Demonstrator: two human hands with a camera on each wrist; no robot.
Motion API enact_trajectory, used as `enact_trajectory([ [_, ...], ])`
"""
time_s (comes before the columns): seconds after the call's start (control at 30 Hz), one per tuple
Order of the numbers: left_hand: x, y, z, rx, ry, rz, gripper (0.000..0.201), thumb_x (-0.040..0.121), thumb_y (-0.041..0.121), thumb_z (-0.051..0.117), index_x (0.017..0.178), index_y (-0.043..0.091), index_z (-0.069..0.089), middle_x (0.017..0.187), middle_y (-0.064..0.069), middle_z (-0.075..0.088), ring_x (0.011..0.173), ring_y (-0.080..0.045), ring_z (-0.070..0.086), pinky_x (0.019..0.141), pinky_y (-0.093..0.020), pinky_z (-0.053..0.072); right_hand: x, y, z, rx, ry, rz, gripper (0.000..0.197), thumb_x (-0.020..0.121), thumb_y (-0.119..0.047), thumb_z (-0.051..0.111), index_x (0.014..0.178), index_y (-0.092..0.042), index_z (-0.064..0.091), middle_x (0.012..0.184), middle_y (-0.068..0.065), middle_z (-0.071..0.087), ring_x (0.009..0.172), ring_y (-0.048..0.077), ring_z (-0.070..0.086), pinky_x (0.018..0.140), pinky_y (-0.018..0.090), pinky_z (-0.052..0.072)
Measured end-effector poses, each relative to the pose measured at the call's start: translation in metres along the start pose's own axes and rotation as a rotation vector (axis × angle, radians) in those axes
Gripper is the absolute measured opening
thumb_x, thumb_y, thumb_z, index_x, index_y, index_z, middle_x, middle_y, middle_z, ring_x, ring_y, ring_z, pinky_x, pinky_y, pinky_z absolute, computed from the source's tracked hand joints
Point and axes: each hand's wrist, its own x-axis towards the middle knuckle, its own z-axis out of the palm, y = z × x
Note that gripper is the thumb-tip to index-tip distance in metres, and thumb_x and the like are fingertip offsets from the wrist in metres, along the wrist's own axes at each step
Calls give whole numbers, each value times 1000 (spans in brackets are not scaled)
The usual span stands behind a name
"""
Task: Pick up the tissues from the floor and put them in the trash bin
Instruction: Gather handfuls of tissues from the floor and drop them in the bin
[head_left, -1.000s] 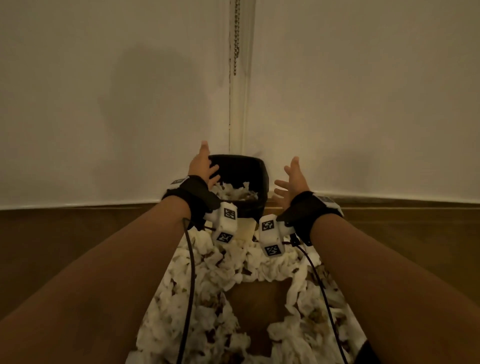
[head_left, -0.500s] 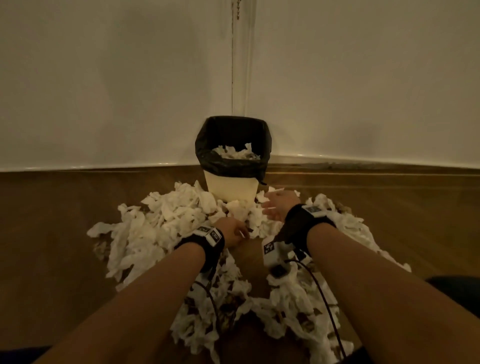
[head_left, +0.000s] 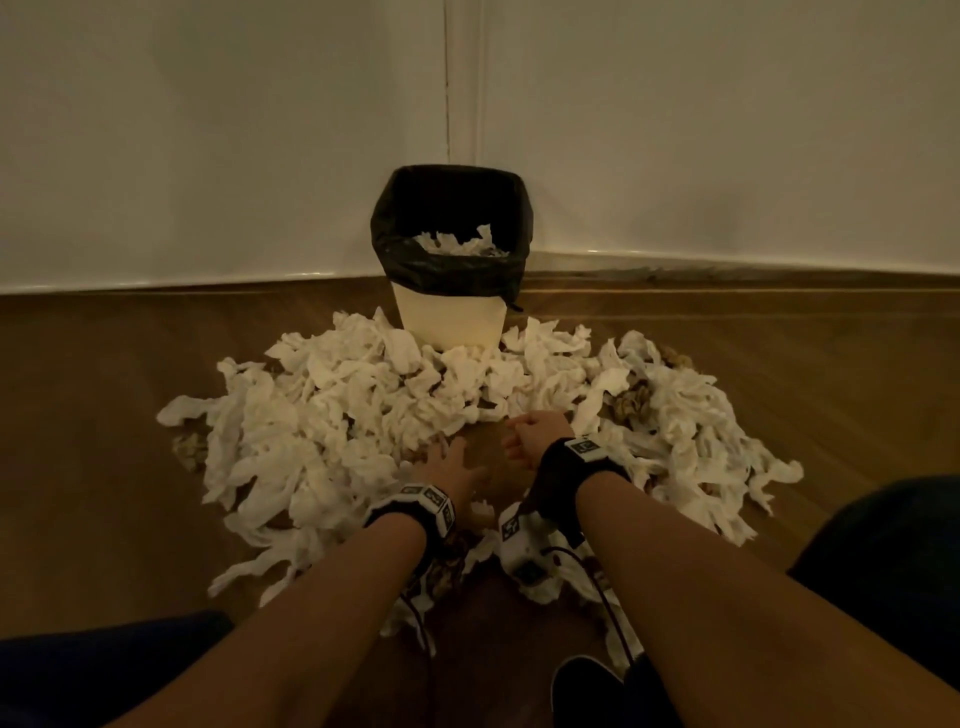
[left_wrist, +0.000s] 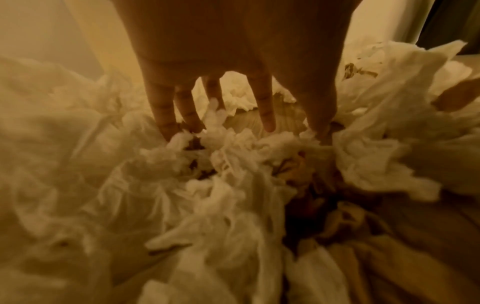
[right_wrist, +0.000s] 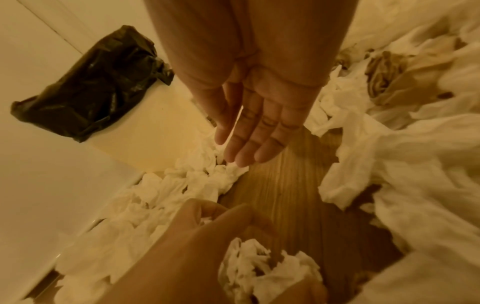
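Note:
The trash bin (head_left: 449, 322), cream with a black liner, stands in the wall corner with a few tissues (head_left: 457, 244) inside. A wide pile of white crumpled tissues (head_left: 337, 415) rings its base on the wooden floor. My left hand (head_left: 452, 462) lies low at the pile's inner edge, its spread, straight fingers (left_wrist: 265, 111) touching tissue at the tips. My right hand (head_left: 530, 434) hovers beside it over a bare floor patch, with its fingers (right_wrist: 249, 139) straight, together and holding nothing. The right wrist view shows the bin (right_wrist: 155, 127) to the left.
White walls meet right behind the bin. Brown crumpled paper (head_left: 634, 400) is mixed into the right side of the pile. My dark-clothed knees fill both lower corners, and a dark shoe (head_left: 587, 691) sits at the bottom. Bare wooden floor (head_left: 104, 415) lies left and right of the pile.
Both hands came down from over the bin's mouth to the tissue pile on the floor. The view pulled back, and the left hand now reaches into the tissues.

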Motion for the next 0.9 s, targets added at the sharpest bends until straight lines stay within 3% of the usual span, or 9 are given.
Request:
enact_trajectory([
  [0.13, 3, 7, 8, -80, -36, -14, 42, 86, 46, 56, 124, 31, 48, 143, -12, 17, 128, -43, 23, 98, -51, 39, 4, 11, -13, -32, 87, -20, 29, 96, -5, 38, 81, -13, 60, 72, 6, 64, 65, 18, 60, 54, 26, 48],
  [0.23, 9, 9, 5, -138, -65, -28, 40, 93, 28, 54, 129, 15, 47, 140, -13, 26, 128, -34, 31, 104, -43, 37, 8, 14, -22, -153, 153, -74, 30, 96, -3, 39, 79, -11, 63, 82, 9, 67, 74, 22, 62, 70, 33, 55],
  [0.33, 14, 8, -13, -278, -43, -30, 38, 97, 21, 43, 132, 6, 44, 137, -16, 40, 124, -30, 42, 103, -39, 39, 9, 12, -26, -537, 152, -148, 30, 94, -4, 42, 102, -9, 70, 109, 11, 66, 99, 28, 63, 88, 35, 52],
  [0.43, 17, 5, -28, -469, 21, -24, 31, 98, 12, 37, 126, 12, 49, 130, -13, 51, 117, -30, 50, 99, -41, 42, 9, 15, -24, -894, 34, -207, 29, 94, -9, 44, 113, -9, 67, 122, 9, 61, 110, 27, 58, 94, 34, 48],
  [0.57, 18, 6, -35, -649, 158, -36, 41, 93, -1, 40, 130, 17, 43, 130, -13, 47, 115, -29, 50, 89, -35, 45, 7, 25, -14, -1215, -31, -235, 27, 95, -16, 43, 115, -6, 59, 124, 14, 55, 114, 31, 51, 94, 38, 46],
  [0.67, 17, 11, -39, -754, 204, -65, 42, 92, 5, 44, 133, 15, 37, 126, -15, 50, 111, -29, 53, 91, -39, 47, 5, 35, -10, -1324, -67, -157, 39, 92, -27, 52, 129, -16, 48, 138, 13, 37, 130, 36, 31, 104, 46, 38],
  [0.73, 17, 14, -40, -781, 255, -77, 32, 95, 19, 43, 127, 13, 43, 119, -14, 55, 104, -29, 56, 83, -37, 48, 2, 39, -8, -1367, -86, -89, 52, 87, -32, 61, 134, -21, 42, 143, 12, 27, 135, 39, 22, 107, 51, 34],
  [0.83, 18, 14, -42, -739, 314, -39, 40, 93, 47, 44, 102, 10, 59, 97, -10, 62, 90, -26, 60, 69, -29, 40, 3, 45, -6, -1395, -89, -42, 54, 87, -32, 61, 136, -24, 40, 145, 12, 21, 134, 41, 22, 108, 51, 31],
  [0.9, 15, 13, -44, -692, 339, -15, 43, 93, 46, 46, 88, 7, 64, 91, -11, 62, 90, -28, 59, 68, -28, 36, 5, 48, -3, -1381, -76, -60, 46, 92, -28, 54, 136, -22, 42, 144, 13, 25, 132, 40, 28, 107, 47, 30],
])
